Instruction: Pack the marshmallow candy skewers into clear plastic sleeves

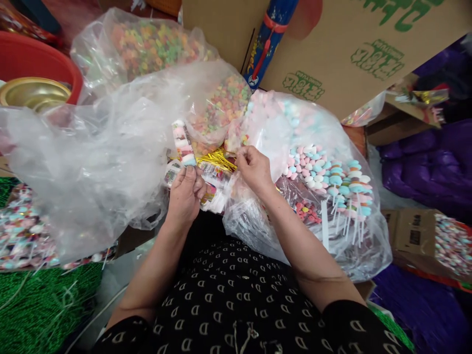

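In my left hand (pixel 187 189) is a wrapped marshmallow skewer (pixel 182 140), held upright by its lower end, with pink, white and blue pieces behind printed clear film. My right hand (pixel 253 166) is apart from it, thumb and fingertips pinched together; whatever is between them is too small to make out. Gold twist ties (pixel 217 160) lie in a loose pile between the two hands. Printed clear wrappers (pixel 216 179) are stacked just below the ties. To the right, unwrapped marshmallow skewers (pixel 356 184) on white sticks rest on a large plastic bag.
Clear bags of ring-shaped gummies (pixel 155 46) and pastel marshmallows (pixel 309 164) surround the work spot. A red tub (pixel 70 64) with a gold bowl (pixel 35 93) stands at left. A large cardboard box (pixel 332 54) rises behind. Boxes of finished candy (pixel 453 243) sit at right.
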`<action>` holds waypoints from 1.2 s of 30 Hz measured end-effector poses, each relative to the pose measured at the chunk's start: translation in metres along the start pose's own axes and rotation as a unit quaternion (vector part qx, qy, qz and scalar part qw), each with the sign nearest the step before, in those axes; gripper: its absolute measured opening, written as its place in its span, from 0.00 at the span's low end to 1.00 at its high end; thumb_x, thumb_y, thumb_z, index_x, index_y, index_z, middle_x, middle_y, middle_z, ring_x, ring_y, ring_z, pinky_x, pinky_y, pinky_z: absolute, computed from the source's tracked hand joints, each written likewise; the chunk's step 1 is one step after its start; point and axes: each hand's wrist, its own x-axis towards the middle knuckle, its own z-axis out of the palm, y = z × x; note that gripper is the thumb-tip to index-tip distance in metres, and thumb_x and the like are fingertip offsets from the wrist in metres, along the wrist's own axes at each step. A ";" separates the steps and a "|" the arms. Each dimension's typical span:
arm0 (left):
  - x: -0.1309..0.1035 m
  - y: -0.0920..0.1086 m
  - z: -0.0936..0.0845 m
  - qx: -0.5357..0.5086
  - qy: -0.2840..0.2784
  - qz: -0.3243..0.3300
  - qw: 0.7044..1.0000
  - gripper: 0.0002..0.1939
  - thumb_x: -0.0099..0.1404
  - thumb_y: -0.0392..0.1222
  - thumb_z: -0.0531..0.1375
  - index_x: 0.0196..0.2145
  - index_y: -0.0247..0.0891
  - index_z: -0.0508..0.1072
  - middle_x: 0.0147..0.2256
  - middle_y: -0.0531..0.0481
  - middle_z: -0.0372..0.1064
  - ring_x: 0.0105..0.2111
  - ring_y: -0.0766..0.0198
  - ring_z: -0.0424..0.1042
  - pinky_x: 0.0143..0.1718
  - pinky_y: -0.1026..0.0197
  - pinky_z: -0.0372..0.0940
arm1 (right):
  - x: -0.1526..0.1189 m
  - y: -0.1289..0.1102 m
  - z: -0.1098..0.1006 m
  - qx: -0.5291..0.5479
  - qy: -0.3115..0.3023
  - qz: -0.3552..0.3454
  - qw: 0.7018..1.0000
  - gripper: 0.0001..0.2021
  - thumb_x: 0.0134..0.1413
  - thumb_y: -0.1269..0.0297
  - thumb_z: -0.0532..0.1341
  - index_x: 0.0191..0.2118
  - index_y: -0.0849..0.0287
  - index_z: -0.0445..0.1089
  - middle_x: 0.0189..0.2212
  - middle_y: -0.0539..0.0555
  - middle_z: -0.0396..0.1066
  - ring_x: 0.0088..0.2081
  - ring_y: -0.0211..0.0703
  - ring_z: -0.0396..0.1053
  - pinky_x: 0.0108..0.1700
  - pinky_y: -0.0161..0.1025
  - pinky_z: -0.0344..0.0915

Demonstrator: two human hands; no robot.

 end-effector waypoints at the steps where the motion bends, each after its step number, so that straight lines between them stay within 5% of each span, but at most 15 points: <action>1: 0.000 -0.001 0.000 0.004 -0.003 0.005 1.000 0.18 0.69 0.49 0.68 0.28 0.37 0.69 0.16 0.63 0.51 0.14 0.74 0.52 0.20 0.68 0.62 | -0.002 -0.002 -0.002 0.049 -0.009 0.021 0.999 0.07 0.62 0.65 0.59 0.31 0.55 0.66 0.24 0.47 0.71 0.27 0.39 0.68 0.34 0.36 0.63; 7: -0.002 -0.007 0.006 0.047 -0.057 -0.020 0.997 0.17 0.67 0.51 0.69 0.30 0.38 0.70 0.16 0.65 0.50 0.14 0.74 0.51 0.20 0.68 0.62 | -0.028 -0.031 -0.018 0.266 -0.066 0.035 0.961 0.11 0.62 0.54 0.62 0.34 0.55 0.66 0.24 0.44 0.70 0.23 0.33 0.66 0.28 0.33 0.63; 14: -0.009 -0.013 0.019 0.060 -0.112 -0.081 0.989 0.15 0.58 0.46 0.69 0.29 0.40 0.65 0.18 0.65 0.50 0.15 0.74 0.52 0.20 0.67 0.59 | -0.044 -0.035 -0.020 0.126 -0.071 -0.008 0.989 0.07 0.59 0.59 0.60 0.34 0.56 0.69 0.25 0.46 0.69 0.26 0.35 0.65 0.31 0.34 0.61; 19: -0.012 -0.018 0.024 0.082 -0.121 -0.082 0.986 0.20 0.61 0.55 0.68 0.28 0.38 0.68 0.17 0.64 0.49 0.15 0.74 0.51 0.18 0.67 0.57 | -0.049 -0.032 -0.025 0.097 -0.047 -0.024 0.994 0.06 0.57 0.62 0.60 0.32 0.57 0.68 0.24 0.45 0.68 0.25 0.34 0.63 0.31 0.34 0.60; 25: -0.015 -0.031 0.028 0.091 -0.132 -0.034 0.986 0.25 0.62 0.59 0.70 0.26 0.40 0.63 0.17 0.63 0.50 0.15 0.75 0.50 0.16 0.69 0.56 | -0.057 -0.032 -0.031 0.147 -0.038 -0.046 0.987 0.08 0.60 0.59 0.62 0.39 0.57 0.74 0.30 0.48 0.74 0.29 0.36 0.69 0.34 0.35 0.66; 29: -0.020 -0.038 0.035 0.098 -0.140 -0.008 0.985 0.25 0.64 0.57 0.70 0.24 0.40 0.63 0.17 0.62 0.51 0.15 0.74 0.52 0.17 0.68 0.58 | -0.063 -0.027 -0.035 0.179 -0.030 -0.020 0.983 0.09 0.61 0.58 0.63 0.34 0.56 0.75 0.31 0.50 0.77 0.33 0.38 0.72 0.40 0.37 0.69; 36: -0.032 -0.041 0.051 0.062 -0.200 -0.113 0.971 0.22 0.68 0.57 0.66 0.26 0.37 0.70 0.15 0.63 0.47 0.13 0.74 0.48 0.16 0.69 0.56 | -0.073 -0.010 -0.047 0.244 -0.057 0.049 0.967 0.16 0.61 0.49 0.66 0.32 0.57 0.71 0.24 0.45 0.69 0.26 0.34 0.63 0.33 0.33 0.63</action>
